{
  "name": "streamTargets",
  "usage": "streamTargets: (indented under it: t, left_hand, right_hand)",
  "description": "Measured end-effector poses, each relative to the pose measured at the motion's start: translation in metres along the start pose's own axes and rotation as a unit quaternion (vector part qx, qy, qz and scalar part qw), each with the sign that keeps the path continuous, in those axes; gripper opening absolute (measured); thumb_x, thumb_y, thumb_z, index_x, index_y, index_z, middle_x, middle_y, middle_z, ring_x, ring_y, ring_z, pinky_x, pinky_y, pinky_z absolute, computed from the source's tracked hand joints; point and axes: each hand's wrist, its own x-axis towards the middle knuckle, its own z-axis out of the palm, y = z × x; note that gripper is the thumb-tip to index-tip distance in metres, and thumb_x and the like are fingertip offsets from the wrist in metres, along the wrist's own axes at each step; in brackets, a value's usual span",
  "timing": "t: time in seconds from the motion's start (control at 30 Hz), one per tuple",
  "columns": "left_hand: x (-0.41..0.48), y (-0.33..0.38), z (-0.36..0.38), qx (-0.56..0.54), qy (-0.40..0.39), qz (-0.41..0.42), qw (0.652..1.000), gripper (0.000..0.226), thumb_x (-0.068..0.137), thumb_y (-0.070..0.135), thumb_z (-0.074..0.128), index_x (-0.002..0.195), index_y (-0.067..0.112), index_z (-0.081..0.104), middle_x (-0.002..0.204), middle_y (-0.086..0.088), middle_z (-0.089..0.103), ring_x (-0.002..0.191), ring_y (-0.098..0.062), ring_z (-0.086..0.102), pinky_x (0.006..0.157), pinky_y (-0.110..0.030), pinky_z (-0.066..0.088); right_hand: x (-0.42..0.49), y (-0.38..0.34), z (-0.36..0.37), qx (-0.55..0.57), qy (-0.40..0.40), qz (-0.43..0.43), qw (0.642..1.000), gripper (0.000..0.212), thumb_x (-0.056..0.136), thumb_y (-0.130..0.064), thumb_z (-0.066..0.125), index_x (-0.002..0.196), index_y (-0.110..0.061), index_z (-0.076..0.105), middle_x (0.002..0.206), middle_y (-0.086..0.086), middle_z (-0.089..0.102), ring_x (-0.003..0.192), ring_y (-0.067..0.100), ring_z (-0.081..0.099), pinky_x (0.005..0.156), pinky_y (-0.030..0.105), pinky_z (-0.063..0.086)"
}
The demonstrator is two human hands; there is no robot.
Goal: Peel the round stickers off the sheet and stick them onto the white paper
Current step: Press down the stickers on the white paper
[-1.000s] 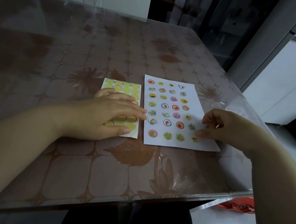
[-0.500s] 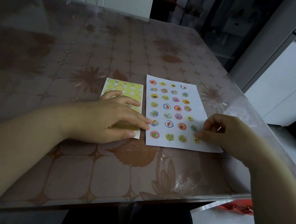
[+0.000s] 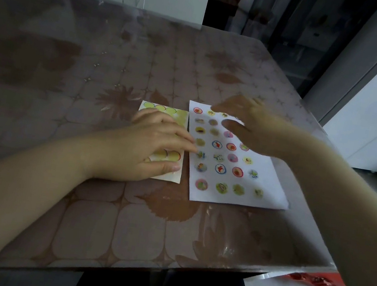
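The yellow sticker sheet (image 3: 178, 116) lies on the table, mostly covered by my left hand (image 3: 153, 142), which presses flat on it with fingers spread; the fingertips reach the edge of the white paper (image 3: 271, 187). The paper lies just right of the sheet and carries several rows of round coloured stickers (image 3: 220, 169). My right hand (image 3: 251, 125) hovers blurred above the paper's upper part, fingers apart, holding nothing that I can see. It hides the paper's top right corner.
The table (image 3: 90, 103) has a brown floral cover under clear plastic; its front edge and right corner lie close to the paper. White cabinets stand to the right, and a red object (image 3: 316, 278) sits below the table's right corner.
My right hand left the paper's lower right corner and swept up and left over the paper's top. A sticker now shows at that lower right spot. The left hand stayed on the sheet.
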Motion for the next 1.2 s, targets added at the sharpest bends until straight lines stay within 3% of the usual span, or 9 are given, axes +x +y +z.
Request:
streamTargets:
  t: [0.1, 0.2, 0.33, 0.5, 0.67, 0.83, 1.03, 1.2]
  left_hand:
    - [0.006, -0.002, 0.004, 0.043, 0.018, -0.055, 0.997, 0.058, 0.079, 0.061, 0.021, 0.13, 0.039, 0.04, 0.135, 0.025, 0.038, 0.126, 0.008, 0.008, 0.107, -0.023, -0.008]
    - [0.011, -0.004, 0.009, 0.069, -0.003, -0.075, 0.995, 0.067, 0.076, 0.063, 0.012, 0.133, 0.037, 0.036, 0.138, 0.028, 0.034, 0.132, 0.006, 0.002, 0.109, -0.032, -0.012]
    - [0.012, -0.007, 0.011, 0.086, -0.021, -0.073, 0.993, 0.067, 0.076, 0.064, 0.008, 0.133, 0.041, 0.034, 0.14, 0.032, 0.028, 0.13, 0.01, -0.004, 0.109, -0.033, -0.015]
    - [0.013, -0.006, 0.011, 0.069, -0.004, -0.069, 0.995, 0.061, 0.079, 0.063, 0.014, 0.13, 0.042, 0.039, 0.135, 0.033, 0.032, 0.131, 0.005, 0.004, 0.106, -0.027, -0.016]
    - [0.014, -0.002, 0.012, 0.058, 0.019, -0.073, 0.995, 0.059, 0.079, 0.061, 0.02, 0.127, 0.037, 0.046, 0.131, 0.033, 0.035, 0.128, 0.002, 0.012, 0.107, -0.026, -0.012]
    - [0.013, -0.001, 0.011, 0.06, 0.024, -0.067, 0.996, 0.059, 0.08, 0.061, 0.021, 0.126, 0.035, 0.047, 0.133, 0.027, 0.041, 0.126, 0.0, 0.016, 0.107, -0.026, -0.011]
    - [0.011, -0.002, 0.012, 0.065, 0.024, -0.059, 0.996, 0.056, 0.082, 0.059, 0.024, 0.124, 0.034, 0.049, 0.131, 0.022, 0.046, 0.122, -0.001, 0.025, 0.109, -0.029, -0.007]
    - [0.01, -0.003, 0.013, 0.07, 0.022, -0.069, 0.995, 0.057, 0.081, 0.06, 0.022, 0.125, 0.035, 0.047, 0.132, 0.019, 0.045, 0.123, -0.003, 0.027, 0.108, -0.029, -0.008]
  right_hand:
    - [0.024, 0.006, 0.01, -0.03, -0.025, -0.03, 0.999, 0.045, 0.096, -0.026, 0.039, 0.14, -0.031, 0.035, 0.146, -0.002, 0.033, 0.134, 0.023, 0.027, 0.111, 0.042, 0.025]
    - [0.032, 0.01, 0.015, -0.061, -0.022, -0.058, 0.996, 0.052, 0.094, -0.012, 0.036, 0.14, -0.034, 0.033, 0.145, -0.005, 0.033, 0.13, 0.021, 0.029, 0.106, 0.034, 0.025]
    - [0.035, 0.011, 0.023, -0.111, 0.015, -0.086, 0.99, 0.059, 0.089, -0.004, 0.038, 0.138, -0.037, 0.037, 0.146, -0.004, 0.031, 0.13, 0.022, 0.026, 0.106, 0.032, 0.019]
    - [0.045, 0.009, 0.025, -0.143, 0.061, -0.126, 0.98, 0.058, 0.084, 0.0, 0.041, 0.134, -0.029, 0.046, 0.143, -0.008, 0.04, 0.132, 0.02, 0.026, 0.107, 0.029, 0.008]
    - [0.047, 0.009, 0.026, -0.057, 0.049, -0.092, 0.993, 0.069, 0.076, 0.012, 0.04, 0.133, -0.026, 0.047, 0.141, -0.005, 0.044, 0.134, 0.015, 0.025, 0.112, 0.026, -0.001]
    - [0.037, 0.033, 0.022, 0.066, 0.092, -0.015, 0.993, 0.071, 0.078, 0.016, 0.035, 0.137, -0.024, 0.041, 0.143, 0.007, 0.04, 0.131, 0.03, 0.034, 0.111, 0.043, 0.027]
    - [0.034, 0.036, 0.026, 0.012, 0.043, -0.048, 0.998, 0.07, 0.075, 0.016, 0.039, 0.131, -0.025, 0.05, 0.14, -0.002, 0.043, 0.127, 0.023, 0.035, 0.109, 0.034, 0.025]
    - [0.036, 0.032, 0.019, -0.065, 0.028, -0.065, 0.995, 0.073, 0.073, 0.012, 0.052, 0.133, -0.029, 0.047, 0.143, -0.009, 0.04, 0.131, 0.019, 0.028, 0.107, 0.024, 0.005]
